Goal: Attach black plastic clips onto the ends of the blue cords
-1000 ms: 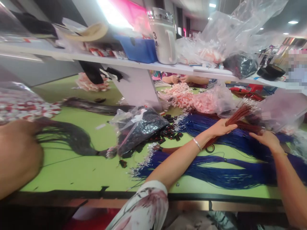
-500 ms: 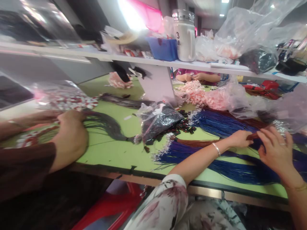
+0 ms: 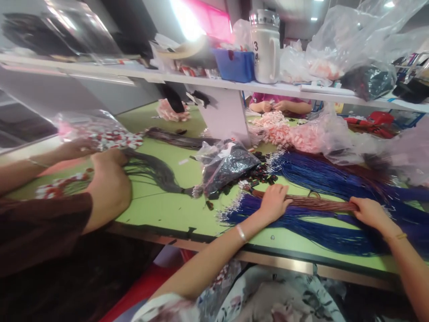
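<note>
A brown wire bundle lies stretched left to right over blue wires. My left hand is closed round it near its left end, close to the silvery tips. Farther right, my right hand grips the same bundle with thumb and fingers. Blue and purple wires with silvery tips at the left spread below and beneath it. Another blue wire bundle lies behind. Left of my left hand are small black connectors and a plastic bag of dark parts.
At the left, a co-worker's hands work beside grey wires and red-and-white connectors. Pink connectors lie behind. A shelf crosses above, holding a blue bin and a jar. Another person's hands show beyond.
My left hand has moved left along the brown bundle and my right hand has closed on its right part. The hands are now farther apart, and the view has shifted slightly.
</note>
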### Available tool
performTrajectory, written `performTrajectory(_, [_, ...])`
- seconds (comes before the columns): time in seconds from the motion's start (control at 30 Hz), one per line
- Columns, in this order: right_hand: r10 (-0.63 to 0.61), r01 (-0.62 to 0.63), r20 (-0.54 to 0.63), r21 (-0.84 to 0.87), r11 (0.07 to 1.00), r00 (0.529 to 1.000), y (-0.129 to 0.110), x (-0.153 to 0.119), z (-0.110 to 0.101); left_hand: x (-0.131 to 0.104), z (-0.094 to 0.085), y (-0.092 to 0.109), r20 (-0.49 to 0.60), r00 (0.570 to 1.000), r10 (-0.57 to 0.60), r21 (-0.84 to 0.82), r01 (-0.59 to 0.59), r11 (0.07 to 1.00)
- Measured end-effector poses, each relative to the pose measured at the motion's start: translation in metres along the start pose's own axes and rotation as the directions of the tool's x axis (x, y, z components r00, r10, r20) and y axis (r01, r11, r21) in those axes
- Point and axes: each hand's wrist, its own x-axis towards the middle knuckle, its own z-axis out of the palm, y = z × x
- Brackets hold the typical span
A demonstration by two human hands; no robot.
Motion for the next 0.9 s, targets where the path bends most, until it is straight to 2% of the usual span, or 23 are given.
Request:
performTrajectory(0.1, [0.023, -0.023, 0.011, 0.013, 1.0, 1.0, -0.002, -0.005, 0.01, -0.022, 0.004, -0.019, 0.043, 0.997, -0.069, 0.076, 0.066, 0.995])
performTrajectory(0.3, [-0.021, 0.017, 0.052, 0.07, 0.997, 0.998, -0.002, -0.018, 0.022, -0.043, 0.003, -0.014, 0.077, 0.993, -0.086, 0.142, 0.074, 0.987])
performTrajectory(0.5, [-0.085, 0.08, 0.052, 0.104, 0.991, 0.995, -0.007, -0.01, 0.009, -0.032, 0.003, -0.02, 0.05, 0.982, -0.184, 0.172, 0.173, 0.97])
performTrajectory(0.6, [-0.049, 0.047, 0.026, 0.082, 0.996, 0.998, -0.004, -0.003, 0.008, -0.02, -0.002, -0.021, 0.064, 0.973, -0.223, 0.186, 0.207, 0.96])
performTrajectory(0.67, [-0.006, 0.005, 0.015, 0.071, 0.997, 1.0, 0.0, 0.001, 0.009, -0.014, -0.005, -0.015, 0.076, 0.977, -0.198, 0.178, 0.182, 0.967])
performTrajectory(0.73, [0.012, -0.013, 0.017, 0.077, 0.997, 1.0, 0.003, 0.002, 0.01, -0.008, -0.006, -0.005, 0.091, 0.988, -0.125, 0.142, 0.112, 0.984])
performTrajectory(0.83, [0.042, -0.043, 0.022, 0.089, 0.995, 0.999, 0.003, 0.001, 0.01, 0.001, 0.0, 0.016, 0.165, 0.986, -0.021, 0.081, 0.008, 0.997])
performTrajectory(0.9, [0.084, -0.085, 0.015, 0.1, 0.991, 0.996, 0.005, -0.003, 0.01, 0.005, 0.009, 0.028, 0.215, 0.977, -0.006, 0.083, -0.012, 0.996])
